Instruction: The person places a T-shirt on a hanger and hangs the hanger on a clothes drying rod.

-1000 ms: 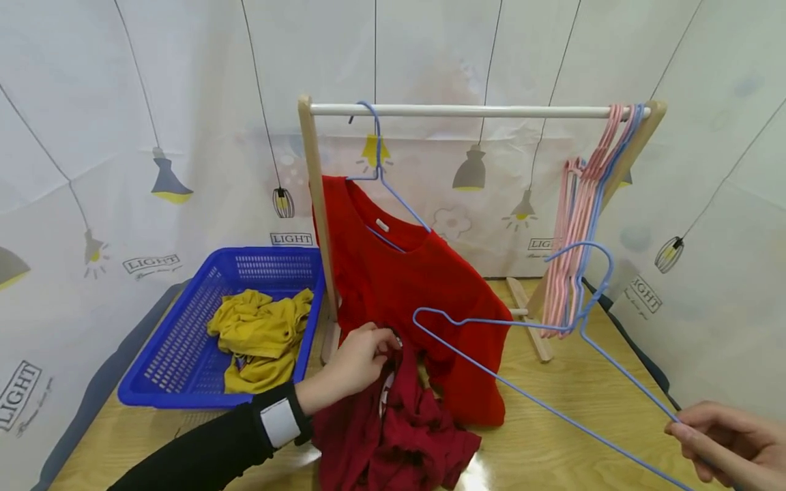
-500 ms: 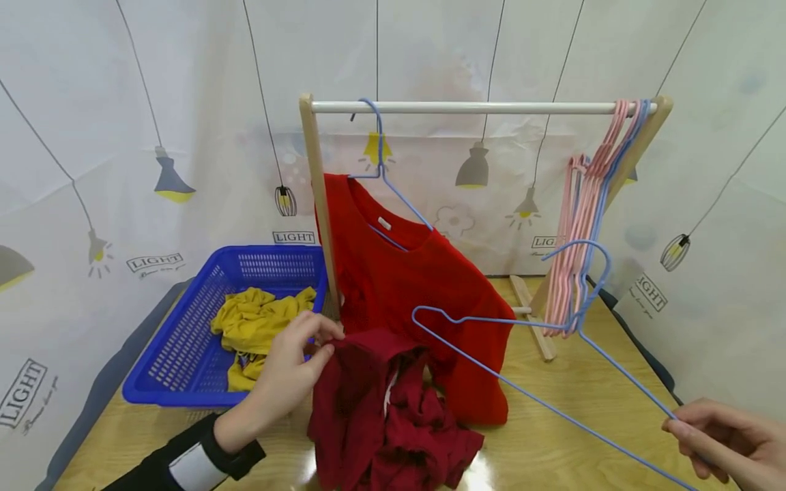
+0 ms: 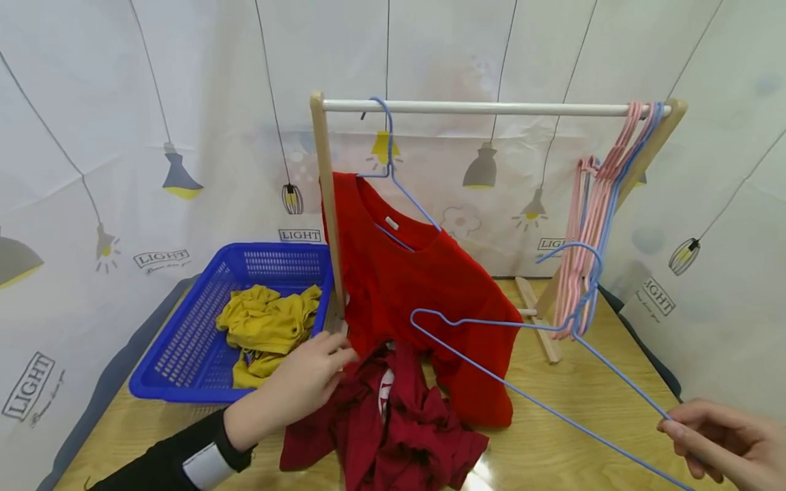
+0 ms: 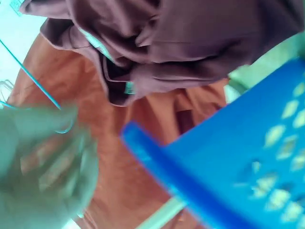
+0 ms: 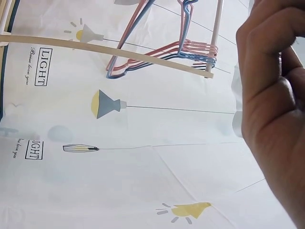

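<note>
In the head view my right hand (image 3: 724, 440) pinches one arm of a blue hanger (image 3: 510, 385), which is held out over the table with its hook up. My left hand (image 3: 301, 378) hovers at the left side of a crumpled dark red garment (image 3: 411, 429), fingers loosely bent and holding nothing. Blurred in the left wrist view, that hand (image 4: 43, 167) is apart from the garment (image 4: 190, 43). A strip of white shows at the garment's neck opening. Behind it a bright red shirt (image 3: 424, 293) hangs on another blue hanger (image 3: 390, 136).
The wooden rack's white rail (image 3: 491, 108) spans the back. Pink and blue hangers (image 3: 604, 198) bunch at its right end. At left stands a blue basket (image 3: 178, 341) with yellow clothing (image 3: 270, 320) inside. A printed curtain (image 3: 202, 82) closes off the back.
My left hand pulled the dark red garment's edge leftward and then let go, so the cloth spreads further left. The right hand and its hanger have barely moved.
</note>
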Motion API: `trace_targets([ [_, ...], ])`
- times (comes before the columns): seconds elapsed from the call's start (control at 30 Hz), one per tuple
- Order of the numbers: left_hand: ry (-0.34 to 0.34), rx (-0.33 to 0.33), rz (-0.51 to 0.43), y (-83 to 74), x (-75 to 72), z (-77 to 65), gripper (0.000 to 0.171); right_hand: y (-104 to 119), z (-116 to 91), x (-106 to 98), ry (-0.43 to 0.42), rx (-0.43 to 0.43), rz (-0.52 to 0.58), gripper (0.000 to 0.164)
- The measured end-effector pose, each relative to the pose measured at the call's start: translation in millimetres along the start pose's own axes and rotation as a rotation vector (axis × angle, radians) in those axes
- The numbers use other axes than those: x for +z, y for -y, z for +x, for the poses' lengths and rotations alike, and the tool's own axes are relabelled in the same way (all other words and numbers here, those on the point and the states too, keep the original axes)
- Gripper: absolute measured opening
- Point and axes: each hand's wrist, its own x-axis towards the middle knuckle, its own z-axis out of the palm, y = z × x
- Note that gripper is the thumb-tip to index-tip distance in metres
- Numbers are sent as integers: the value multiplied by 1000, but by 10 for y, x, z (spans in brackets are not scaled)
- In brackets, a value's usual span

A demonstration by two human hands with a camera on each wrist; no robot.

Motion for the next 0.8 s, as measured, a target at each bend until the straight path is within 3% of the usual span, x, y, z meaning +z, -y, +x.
trace_targets([
  [0.07,86,132,-5,-16,75,74,26,-3,-6,-6,2,-2,13,30],
  [0.13,193,211,18,-32,159,131,25,-4,-10,-12,7,1,9,29],
  [0.23,285,225,130,-38,283,178,25,0,-3,-21,29,4,-29,25],
  [0.37,268,164,314,-2,365,210,26,-11,13,-37,59,-14,-53,23],
  [0.47,295,95,370,32,376,220,25,-32,10,-52,66,-38,-18,25],
  [0.67,456,-77,239,50,359,194,15,-21,12,-47,67,-50,-41,23],
  [0.8,467,-163,171,67,336,185,19,-7,23,-43,85,-42,-48,20],
])
